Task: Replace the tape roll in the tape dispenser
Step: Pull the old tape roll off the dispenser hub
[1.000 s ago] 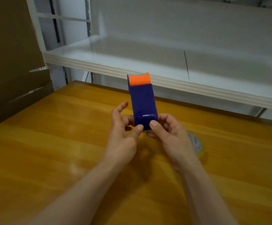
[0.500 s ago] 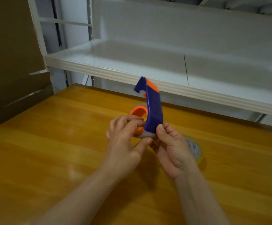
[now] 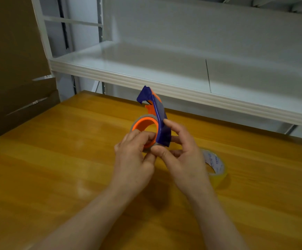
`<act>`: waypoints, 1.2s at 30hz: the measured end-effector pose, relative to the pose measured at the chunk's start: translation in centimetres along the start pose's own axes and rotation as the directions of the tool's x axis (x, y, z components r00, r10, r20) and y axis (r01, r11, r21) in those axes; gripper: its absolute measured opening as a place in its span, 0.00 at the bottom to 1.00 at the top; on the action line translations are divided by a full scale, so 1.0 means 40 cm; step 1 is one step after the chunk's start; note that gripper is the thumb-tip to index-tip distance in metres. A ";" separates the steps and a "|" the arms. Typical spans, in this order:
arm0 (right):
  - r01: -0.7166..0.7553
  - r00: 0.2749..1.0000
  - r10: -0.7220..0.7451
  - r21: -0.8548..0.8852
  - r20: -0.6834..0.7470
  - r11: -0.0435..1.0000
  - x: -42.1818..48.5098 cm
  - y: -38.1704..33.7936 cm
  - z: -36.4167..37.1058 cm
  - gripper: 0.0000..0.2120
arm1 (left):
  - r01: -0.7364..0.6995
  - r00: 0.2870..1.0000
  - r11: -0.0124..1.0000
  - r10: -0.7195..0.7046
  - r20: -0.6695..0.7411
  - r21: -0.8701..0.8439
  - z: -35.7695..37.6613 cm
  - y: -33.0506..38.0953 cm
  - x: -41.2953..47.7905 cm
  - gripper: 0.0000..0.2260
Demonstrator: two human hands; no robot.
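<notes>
Centre of frame: blue plastic tape dispenser (image 3: 161,121) with orange hub, held upright above the yellow wooden table (image 3: 56,159), blue body pinched between thumb and forefinger of the right hand (image 3: 184,156). On the hub, thin grey ring of tape (image 3: 143,116), gripped by the curled fingers of the left hand (image 3: 134,159), apparently for pulling off. Lower right, partly hidden behind the right wrist: fresh clear tape roll (image 3: 216,170), flat on the table, untouched. Judged early: old ring still mounted; new roll yet to be fitted and threaded.
</notes>
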State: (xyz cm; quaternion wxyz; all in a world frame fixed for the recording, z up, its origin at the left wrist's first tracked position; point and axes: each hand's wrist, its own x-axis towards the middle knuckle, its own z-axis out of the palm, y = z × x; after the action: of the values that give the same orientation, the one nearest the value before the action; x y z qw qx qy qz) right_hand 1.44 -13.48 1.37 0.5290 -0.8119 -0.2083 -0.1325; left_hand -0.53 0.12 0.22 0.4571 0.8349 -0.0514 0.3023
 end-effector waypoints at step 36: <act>-0.265 0.904 0.288 0.113 -0.316 0.958 0.014 -0.009 -0.039 0.36 | 0.119 0.987 0.969 -0.092 0.132 -0.215 0.000 0.003 0.011 0.10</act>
State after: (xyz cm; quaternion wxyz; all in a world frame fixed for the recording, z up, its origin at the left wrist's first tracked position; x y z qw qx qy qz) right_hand 1.79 -14.68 2.54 0.5966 -0.7815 -0.0043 -0.1826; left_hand -0.21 0.12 0.54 0.5591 0.7969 -0.0680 0.2185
